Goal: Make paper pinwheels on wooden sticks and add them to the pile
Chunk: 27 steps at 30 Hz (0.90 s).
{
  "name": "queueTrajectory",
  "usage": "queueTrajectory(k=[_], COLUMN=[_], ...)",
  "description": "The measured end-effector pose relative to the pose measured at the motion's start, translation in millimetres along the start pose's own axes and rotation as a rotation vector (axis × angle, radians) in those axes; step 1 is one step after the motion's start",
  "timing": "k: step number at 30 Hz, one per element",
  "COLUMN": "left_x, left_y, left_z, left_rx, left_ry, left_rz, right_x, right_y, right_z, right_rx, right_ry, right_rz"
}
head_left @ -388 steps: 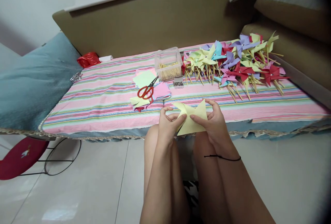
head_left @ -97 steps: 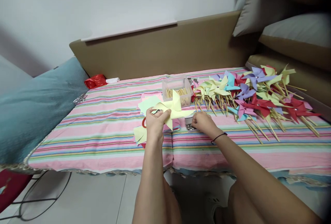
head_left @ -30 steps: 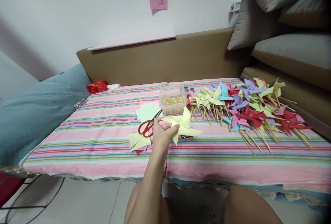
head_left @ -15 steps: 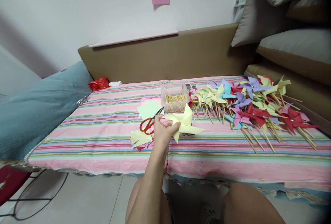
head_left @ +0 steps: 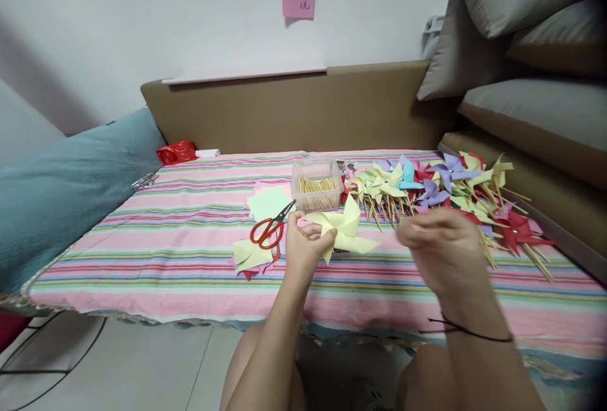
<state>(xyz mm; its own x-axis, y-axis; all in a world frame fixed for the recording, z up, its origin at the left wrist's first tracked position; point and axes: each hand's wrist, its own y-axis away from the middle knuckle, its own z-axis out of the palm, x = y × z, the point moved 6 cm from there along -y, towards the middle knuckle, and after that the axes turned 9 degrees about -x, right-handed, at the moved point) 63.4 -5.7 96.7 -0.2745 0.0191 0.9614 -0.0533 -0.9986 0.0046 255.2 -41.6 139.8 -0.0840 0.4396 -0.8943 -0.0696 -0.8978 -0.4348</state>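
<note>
My left hand pinches a pale yellow paper pinwheel between thumb and fingers, above the striped cloth. The pinwheel's blades are folded in, and no stick shows on it. My right hand, blurred by motion, is raised to the right of the pinwheel and apart from it. Its fingers are drawn together; whatever they hold, if anything, cannot be made out. Red-handled scissors lie just left of my left hand. Behind the pinwheel stands a clear plastic box with many thin wooden sticks.
Finished pinwheels on sticks are heaped at the right. Paper sheets and cut yellow paper lie by the scissors. A red plastic bag sits at the far left, cushions at the right. The striped cloth covers the seat.
My right hand has come into view from the lower right, in front of the heaped pinwheels. My left hand still holds the yellow pinwheel in nearly the same place. The view has tilted slightly.
</note>
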Motion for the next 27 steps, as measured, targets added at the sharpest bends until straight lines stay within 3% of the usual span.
queueTrajectory(k=[6, 13, 19, 27], left_x=[-2, 1, 1, 1], left_y=[2, 1, 1, 0], left_z=[3, 6, 9, 11], left_rx=[0.009, -0.018, -0.032, -0.063], left_ry=[-0.038, 0.012, 0.05, 0.082], left_rz=[0.044, 0.111, 0.146, 0.205], right_x=[36, 32, 28, 20], right_y=[-4, 2, 4, 1], right_z=[26, 31, 30, 32], right_rx=[-0.002, -0.031, 0.029, -0.059], right_ry=[-0.033, 0.208, 0.237, 0.306], right_rz=[0.116, 0.052, -0.007, -0.199])
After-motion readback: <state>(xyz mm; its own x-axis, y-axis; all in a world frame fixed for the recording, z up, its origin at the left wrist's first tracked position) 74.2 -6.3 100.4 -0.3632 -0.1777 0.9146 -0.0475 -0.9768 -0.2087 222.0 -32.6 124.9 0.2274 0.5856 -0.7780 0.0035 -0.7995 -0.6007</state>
